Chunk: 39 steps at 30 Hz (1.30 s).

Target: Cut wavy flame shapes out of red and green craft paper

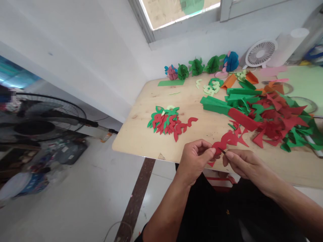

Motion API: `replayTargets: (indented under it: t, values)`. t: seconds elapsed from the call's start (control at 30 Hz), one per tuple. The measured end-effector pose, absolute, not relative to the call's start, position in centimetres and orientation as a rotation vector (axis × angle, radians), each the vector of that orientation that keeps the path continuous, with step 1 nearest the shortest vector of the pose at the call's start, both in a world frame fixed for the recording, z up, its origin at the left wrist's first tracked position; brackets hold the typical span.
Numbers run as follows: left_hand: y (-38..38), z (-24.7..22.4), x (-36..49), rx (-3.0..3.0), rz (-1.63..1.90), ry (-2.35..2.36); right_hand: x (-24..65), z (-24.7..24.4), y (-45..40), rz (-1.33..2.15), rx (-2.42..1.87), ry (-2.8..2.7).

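Observation:
My left hand (195,158), closed, pinches a wavy-edged red paper piece (228,137) near the table's front edge. My right hand (243,161) is closed around a thin dark pointed tool (222,151), whose tip meets the paper; its exact kind cannot be made out. A small red scrap (211,164) shows beneath my left fingers. Left of the hands lies a pile of curved red and green paper cutouts (165,121). Red paper offcuts (275,124) and folded green paper strips (217,105) are heaped to the right.
Paper honeycomb figures (196,67) line the table's back edge, beside a small white fan (261,53). Pale green cutouts (212,88) and a flat green strip (171,82) lie in front of them. A large floor fan (47,124) stands left of the wooden table (131,134).

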State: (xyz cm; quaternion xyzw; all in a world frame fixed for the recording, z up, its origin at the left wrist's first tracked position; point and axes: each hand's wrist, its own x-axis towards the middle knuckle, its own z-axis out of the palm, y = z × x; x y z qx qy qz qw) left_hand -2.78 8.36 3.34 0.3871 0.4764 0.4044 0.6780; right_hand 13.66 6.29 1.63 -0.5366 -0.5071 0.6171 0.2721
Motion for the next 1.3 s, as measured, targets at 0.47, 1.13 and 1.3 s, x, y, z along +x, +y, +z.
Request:
replayTargets:
  t: [0.47, 1.13, 1.3]
  values:
    - [8.9, 2.9, -3.7, 0.975, 0.915, 1.182, 14.7, 2.0, 6.8, 1.634, -1.405, -1.612]
    - [6.7, 1.8, 0.8, 0.519, 1.25, 1.164, 12.9, 0.7, 5.6, 1.589, -1.394, -1.22]
    - [6.8, 1.8, 0.4, 0.685, 1.219, 1.204, 12.9, 0.6, 5.5, 1.616, -1.372, -1.188]
